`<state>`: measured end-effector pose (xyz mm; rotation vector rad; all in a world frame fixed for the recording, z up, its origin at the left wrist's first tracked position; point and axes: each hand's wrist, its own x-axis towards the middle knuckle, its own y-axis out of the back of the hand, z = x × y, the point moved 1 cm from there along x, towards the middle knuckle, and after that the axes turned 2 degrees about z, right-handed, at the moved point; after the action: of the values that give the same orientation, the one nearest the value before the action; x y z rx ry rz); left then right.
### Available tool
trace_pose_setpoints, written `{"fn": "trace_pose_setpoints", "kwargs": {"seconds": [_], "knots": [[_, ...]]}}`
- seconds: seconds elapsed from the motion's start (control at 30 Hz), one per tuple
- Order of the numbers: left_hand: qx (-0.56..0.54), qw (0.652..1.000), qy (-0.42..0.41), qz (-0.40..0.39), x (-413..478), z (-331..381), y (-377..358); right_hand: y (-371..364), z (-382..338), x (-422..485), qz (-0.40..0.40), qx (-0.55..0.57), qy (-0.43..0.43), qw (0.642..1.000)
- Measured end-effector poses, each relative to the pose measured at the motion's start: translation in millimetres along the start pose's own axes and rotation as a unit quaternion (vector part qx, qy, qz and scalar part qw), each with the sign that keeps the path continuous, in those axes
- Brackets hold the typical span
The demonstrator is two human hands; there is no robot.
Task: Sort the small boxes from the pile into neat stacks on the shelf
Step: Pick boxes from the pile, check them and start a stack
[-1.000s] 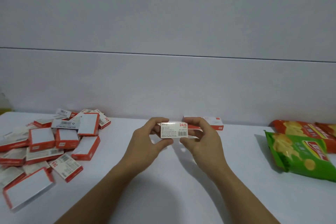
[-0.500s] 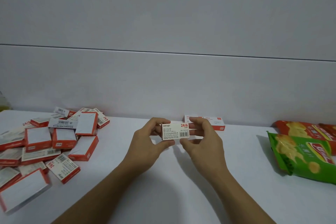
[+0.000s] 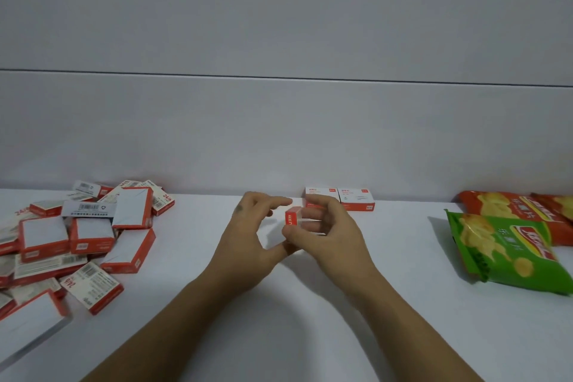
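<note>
The person's right hand [image 3: 330, 234] holds a small red-and-white box [image 3: 293, 218] above the white shelf [image 3: 279, 329], near its middle. The fingers curl over the far side and the thumb presses underneath. The box is turned so that one short red end faces the camera. The left hand [image 3: 248, 236] sits just beside it, with the index finger stretched over the box's top corner and the thumb below, meeting the right thumb. Motion blur hides whether the left fingers actually grip the box.

To the left lies the pile of boxes [image 3: 77, 236], loose and overlapping. Some show a blank white face, and others show barcodes or "24/6" print. Behind the hands, a pair of placed boxes [image 3: 341, 200] stand side by side against the grey wall panel [image 3: 279, 133], and their ends touch. The right hand partly covers the nearer one.

At the right, a green chip bag [image 3: 508, 254] lies flat, overlapping a red chip bag [image 3: 508, 211]. A second red bag [image 3: 556, 205] sits at the frame edge.
</note>
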<state>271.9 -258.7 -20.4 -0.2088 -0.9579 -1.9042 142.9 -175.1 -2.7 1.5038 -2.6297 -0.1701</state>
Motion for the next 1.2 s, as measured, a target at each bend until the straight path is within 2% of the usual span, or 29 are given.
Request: {"fn": "trace_pose_setpoints", "kwargs": {"seconds": [0.07, 0.13, 0.2, 0.27, 0.4, 0.6, 0.9, 1.07, 1.2], "knots": [[-0.02, 1.0, 0.02, -0.005, 1, 0, 2, 4, -3, 1, -0.053, 0.13, -0.031, 0.99], [-0.042, 0.998, 0.042, -0.017, 2, 2, 3, 7, -7, 1, -0.105, 0.27, -0.06, 0.955], [-0.07, 0.995, 0.065, -0.031, 2, 4, 4, 7, -8, 2, -0.132, 0.334, -0.082, 0.93], [-0.077, 0.994, 0.073, -0.029, 1, 3, 4, 5, -6, 4, -0.118, 0.307, -0.089, 0.94], [-0.081, 0.994, 0.064, -0.031, 0, 4, 3, 0, -3, 5, -0.057, 0.166, -0.061, 0.982], [-0.078, 0.995, 0.067, 0.004, 1, 6, 9, 7, -4, 4, -0.006, 0.023, -0.035, 0.999], [-0.167, 0.98, 0.104, 0.007, 1, 5, 8, 8, -9, 0, -0.025, 0.025, -0.015, 0.999], [-0.193, 0.973, 0.125, 0.008, 3, 4, 7, 9, -9, 0, -0.041, 0.076, -0.021, 0.996], [-0.251, 0.952, 0.172, 0.024, 4, 3, 7, 10, -8, -2, -0.093, 0.08, -0.015, 0.992]]}}
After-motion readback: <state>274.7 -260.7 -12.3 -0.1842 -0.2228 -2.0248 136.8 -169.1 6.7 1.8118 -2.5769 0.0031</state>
